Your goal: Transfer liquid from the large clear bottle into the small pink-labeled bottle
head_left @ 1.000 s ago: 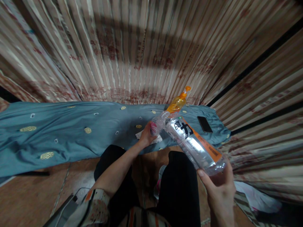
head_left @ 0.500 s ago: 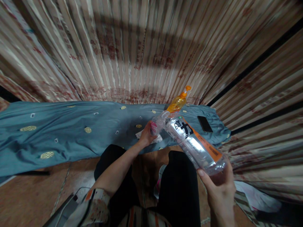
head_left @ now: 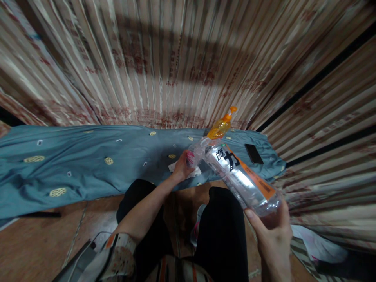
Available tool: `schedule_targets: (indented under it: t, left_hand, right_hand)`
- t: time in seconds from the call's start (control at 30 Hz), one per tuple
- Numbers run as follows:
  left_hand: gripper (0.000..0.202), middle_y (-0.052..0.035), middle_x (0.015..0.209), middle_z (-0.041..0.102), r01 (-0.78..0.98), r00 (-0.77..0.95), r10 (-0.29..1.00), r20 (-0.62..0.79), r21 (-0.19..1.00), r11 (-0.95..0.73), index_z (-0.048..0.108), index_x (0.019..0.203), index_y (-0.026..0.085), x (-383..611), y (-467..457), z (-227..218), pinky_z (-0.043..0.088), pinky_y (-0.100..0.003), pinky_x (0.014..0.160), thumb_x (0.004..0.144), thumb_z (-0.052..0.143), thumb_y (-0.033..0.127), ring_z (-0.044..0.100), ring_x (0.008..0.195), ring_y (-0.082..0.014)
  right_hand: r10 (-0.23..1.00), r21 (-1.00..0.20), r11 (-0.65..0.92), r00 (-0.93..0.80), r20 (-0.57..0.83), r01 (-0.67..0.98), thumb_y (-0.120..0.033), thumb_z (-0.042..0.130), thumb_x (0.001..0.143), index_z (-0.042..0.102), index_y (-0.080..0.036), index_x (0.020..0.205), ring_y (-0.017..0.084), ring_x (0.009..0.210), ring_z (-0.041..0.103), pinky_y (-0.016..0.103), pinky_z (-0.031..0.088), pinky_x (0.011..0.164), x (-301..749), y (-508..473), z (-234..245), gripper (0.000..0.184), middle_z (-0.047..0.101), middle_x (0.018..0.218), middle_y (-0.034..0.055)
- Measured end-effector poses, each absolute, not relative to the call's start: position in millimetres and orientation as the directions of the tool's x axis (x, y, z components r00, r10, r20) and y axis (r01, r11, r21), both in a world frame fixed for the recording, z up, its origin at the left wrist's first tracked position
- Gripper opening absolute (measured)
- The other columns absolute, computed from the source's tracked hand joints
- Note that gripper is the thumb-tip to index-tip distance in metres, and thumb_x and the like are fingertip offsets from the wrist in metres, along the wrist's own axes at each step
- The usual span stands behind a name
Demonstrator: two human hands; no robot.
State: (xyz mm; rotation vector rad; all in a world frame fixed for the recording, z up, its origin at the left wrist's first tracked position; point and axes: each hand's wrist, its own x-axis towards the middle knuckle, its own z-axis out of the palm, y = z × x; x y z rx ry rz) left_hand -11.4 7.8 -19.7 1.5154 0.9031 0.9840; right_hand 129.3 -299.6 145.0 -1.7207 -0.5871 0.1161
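Observation:
A large clear plastic bottle (head_left: 242, 174) with a silver and orange label slants across in front of me, its base toward my right side. My right hand (head_left: 272, 231) is closed around that base, thumb on the near side. At the other end, my left hand (head_left: 181, 168) grips the clear, narrower part, where something pink (head_left: 190, 157) shows; whether this is a cap I cannot tell. A crumpled white tissue (head_left: 196, 172) lies under my left hand. Just behind the bottle's neck end stands an orange pump bottle (head_left: 220, 127), its lower part partly hidden.
A blue-green cloth with yellow pineapple prints (head_left: 88, 168) covers the narrow table. A black phone (head_left: 254, 154) lies at its right. Pleated patterned curtains (head_left: 164, 70) hang behind and to the right. My knees (head_left: 225, 219) are below the table's front edge.

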Motion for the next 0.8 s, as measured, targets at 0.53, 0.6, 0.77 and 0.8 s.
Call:
schedule_targets:
  t: [0.53, 0.6, 0.77, 0.8]
  left_hand:
    - [0.105, -0.017, 0.169, 0.084, 0.066, 0.381, 0.908, 0.176, 0.974, -0.217, 0.076, 0.162, 0.025, -12.6, 9.7, -15.5, 0.051, -0.079, 0.157, 0.063, 0.11, 0.015, 0.075, 0.171, -0.0523]
    - [0.105, -0.0164, 0.169, 0.084, 0.054, 0.38, 0.908, 0.178, 0.975, -0.214, 0.076, 0.162, 0.025, -12.4, 10.2, -16.5, 0.051, -0.078, 0.157, 0.063, 0.111, 0.016, 0.075, 0.172, -0.052]
    - [0.107, -0.0158, 0.169, 0.085, 0.048, 0.365, 0.916, 0.169, 0.979, -0.2, 0.077, 0.162, 0.027, -11.0, 10.1, -16.5, 0.052, -0.075, 0.158, 0.062, 0.111, 0.017, 0.074, 0.172, -0.0516]
    - [0.107, -0.0167, 0.169, 0.085, 0.055, 0.363, 0.916, 0.171, 0.977, -0.204, 0.076, 0.162, 0.027, -10.6, 10.0, -15.9, 0.052, -0.076, 0.157, 0.061, 0.111, 0.017, 0.075, 0.172, -0.0518]
  right_hand:
    - [0.447, -0.932, -0.118, 0.856, 0.258, 0.343, -0.067, 0.113, 0.071, 0.072, -0.019, 0.174, 0.046, 0.146, 0.084, 0.069, 0.066, 0.136, 126.6, -296.3, 149.9, 0.122, 0.085, 0.16, 0.0213]
    - [0.456, -0.928, -0.106, 0.847, 0.275, 0.358, -0.068, 0.112, 0.073, 0.072, -0.021, 0.174, 0.044, 0.143, 0.086, 0.068, 0.066, 0.135, 127.3, -295.8, 148.5, 0.119, 0.086, 0.158, 0.0189]
    - [0.468, -0.922, -0.101, 0.836, 0.288, 0.374, -0.067, 0.111, 0.073, 0.072, -0.022, 0.175, 0.047, 0.15, 0.082, 0.071, 0.062, 0.139, 131.5, -295.9, 147.4, 0.118, 0.086, 0.155, 0.0184]
    - [0.472, -0.92, -0.107, 0.834, 0.287, 0.377, -0.066, 0.112, 0.072, 0.072, -0.021, 0.174, 0.049, 0.152, 0.081, 0.072, 0.061, 0.14, 132.4, -296.1, 147.7, 0.118, 0.086, 0.155, 0.019]
